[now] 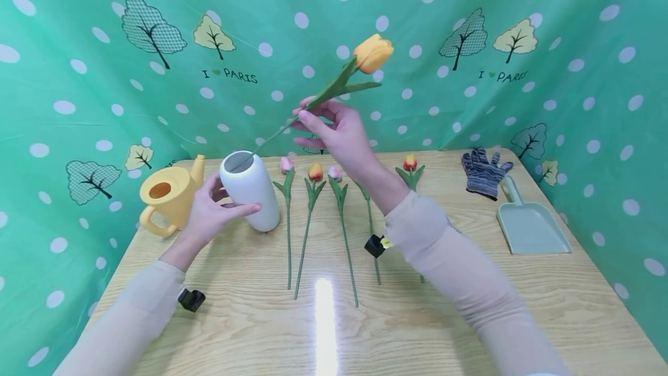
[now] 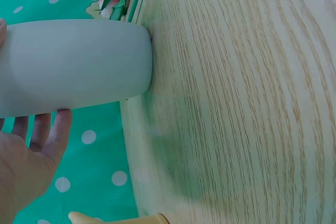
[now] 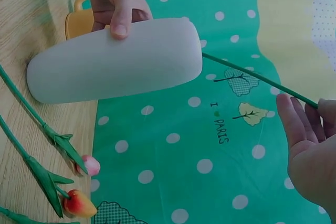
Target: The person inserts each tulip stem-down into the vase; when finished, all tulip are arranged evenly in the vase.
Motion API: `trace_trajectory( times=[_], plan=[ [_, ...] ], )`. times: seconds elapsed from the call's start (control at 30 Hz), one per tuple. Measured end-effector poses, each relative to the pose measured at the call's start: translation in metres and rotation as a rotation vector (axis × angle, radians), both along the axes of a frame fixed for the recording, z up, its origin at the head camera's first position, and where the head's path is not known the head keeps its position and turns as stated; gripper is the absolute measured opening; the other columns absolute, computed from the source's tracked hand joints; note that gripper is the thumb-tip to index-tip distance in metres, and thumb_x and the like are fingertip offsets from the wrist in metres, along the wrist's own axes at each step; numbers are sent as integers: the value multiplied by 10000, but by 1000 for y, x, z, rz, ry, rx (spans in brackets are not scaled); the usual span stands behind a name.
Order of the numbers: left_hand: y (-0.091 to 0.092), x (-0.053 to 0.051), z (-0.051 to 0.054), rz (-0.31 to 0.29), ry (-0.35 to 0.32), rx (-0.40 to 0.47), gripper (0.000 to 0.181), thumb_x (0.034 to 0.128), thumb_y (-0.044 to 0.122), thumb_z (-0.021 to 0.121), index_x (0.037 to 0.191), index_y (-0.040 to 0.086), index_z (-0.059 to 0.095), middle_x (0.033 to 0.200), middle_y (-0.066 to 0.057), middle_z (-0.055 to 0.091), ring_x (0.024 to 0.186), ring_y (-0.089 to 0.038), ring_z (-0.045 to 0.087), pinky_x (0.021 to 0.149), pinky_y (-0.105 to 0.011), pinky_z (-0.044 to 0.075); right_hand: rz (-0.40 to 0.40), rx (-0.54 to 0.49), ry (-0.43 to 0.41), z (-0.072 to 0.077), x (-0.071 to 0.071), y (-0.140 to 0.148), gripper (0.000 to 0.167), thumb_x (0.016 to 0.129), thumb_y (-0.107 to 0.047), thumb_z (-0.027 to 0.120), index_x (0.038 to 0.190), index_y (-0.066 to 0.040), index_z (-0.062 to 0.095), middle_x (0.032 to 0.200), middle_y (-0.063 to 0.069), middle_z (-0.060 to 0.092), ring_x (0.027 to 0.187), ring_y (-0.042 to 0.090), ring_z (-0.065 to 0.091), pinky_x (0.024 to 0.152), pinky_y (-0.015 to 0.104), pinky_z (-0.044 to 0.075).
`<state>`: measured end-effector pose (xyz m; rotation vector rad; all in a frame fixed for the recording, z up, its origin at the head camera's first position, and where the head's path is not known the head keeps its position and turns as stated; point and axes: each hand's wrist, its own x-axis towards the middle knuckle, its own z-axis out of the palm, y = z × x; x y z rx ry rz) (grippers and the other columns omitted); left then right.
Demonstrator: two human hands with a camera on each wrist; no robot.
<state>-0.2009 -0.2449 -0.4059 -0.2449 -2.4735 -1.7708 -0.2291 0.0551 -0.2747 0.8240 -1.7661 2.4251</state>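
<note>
Pinching a yellow tulip (image 1: pixel 340 82) in the right hand (image 1: pixel 339 129), just below its leaves (image 1: pixel 364 87), and tipping the bloom (image 1: pixel 373 54) up and rightward, well apart from the tabletop (image 1: pixel 235 324). Slanting the long green stem (image 1: pixel 275 135) down and leftward from that pinch, with its lower end passing inside the mouth (image 1: pixel 240 161) of a white vase (image 1: pixel 256 196). Gripping the vase with the left hand (image 1: pixel 211 208), laying the thumb (image 1: pixel 246 210) across the front and curling the other fingers along the left side. Standing the vase mouth-up and close to upright, with any slight tilt, or gap under the base, being hard to tell. Crossing the vase's near-vertical long axis at an angle, rather than matching it, with the stem. Holding the left hand nearer to the vase, the right above and to the right of its mouth. Flanking the vase with a yellow watering can (image 1: pixel 180 202) on the left and a row of loose tulips (image 1: pixel 311 199) on the right.
</note>
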Motion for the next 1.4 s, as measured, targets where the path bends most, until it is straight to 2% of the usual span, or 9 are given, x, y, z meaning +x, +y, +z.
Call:
trace_trajectory(
  times=[0.23,0.33,0.47,0.57,0.77,0.83,0.93,1.13,1.4],
  plan=[
    [-1,-1,-1,2,1,-5,861,736,178,941,1462,220,479,1318,-41,572,1146,-228,581,837,-242,574,25,12,30,-2,-3,-14,210,1002,-59,641,1185,38,612,1184,303,618,1088,409,667,861,446,589],
    [1,1,1,-1,0,-3,851,745,167,935,1462,204,479,1320,-51,571,1146,-225,583,840,-243,573,31,13,17,-6,-3,-21,226,998,-53,646,1194,50,607,1159,289,632,1078,399,676,862,442,589],
    [1,1,1,-2,0,2,846,750,161,930,1464,206,479,1324,-54,572,1144,-226,587,842,-247,574,43,11,-8,-9,-2,-29,240,997,-43,644,1206,65,598,1103,219,662,1071,403,677,866,434,588],
    [0,0,-1,-1,-6,1,848,751,167,930,1466,220,478,1324,-45,572,1145,-224,585,843,-247,574,55,14,-11,-11,-2,-34,232,1000,-45,639,1206,55,601,1094,217,658,1069,423,669,867,434,587],
    [6,8,11,-2,-6,-13,828,769,152,916,1467,163,471,1314,-78,570,1131,-231,586,840,-234,569,56,31,-13,-16,-3,-45,271,996,-38,642,1250,50,608,1108,224,643,1004,347,700,860,416,592],
    [7,9,14,-2,-1,-15,826,769,147,915,1465,145,470,1312,-91,571,1129,-240,589,839,-236,570,57,24,-22,-17,-4,-50,290,991,-31,648,1267,50,613,1105,218,644,1008,375,692,864,414,591],
    [5,6,10,1,-2,-13,838,759,157,924,1465,165,472,1313,-72,575,1132,-232,591,842,-239,571,64,17,-50,-18,-4,-57,326,983,-21,654,1300,44,615,1094,192,650,1023,394,683,876,405,587],
    [-1,-1,-1,-3,5,-2,848,742,186,938,1455,206,481,1312,-43,583,1134,-225,595,841,-252,575,91,35,-96,-19,-3,-68,376,981,-21,650,1352,22,605,1122,188,645,1003,271,692,898,376,579],
    [0,0,0,0,-2,-5,844,740,213,940,1447,208,479,1317,-36,579,1144,-223,593,845,-249,574,90,90,-81,-22,-4,-79,342,997,-40,637,1330,36,620,1089,177,675,977,218,675,901,344,575]
  ],
)
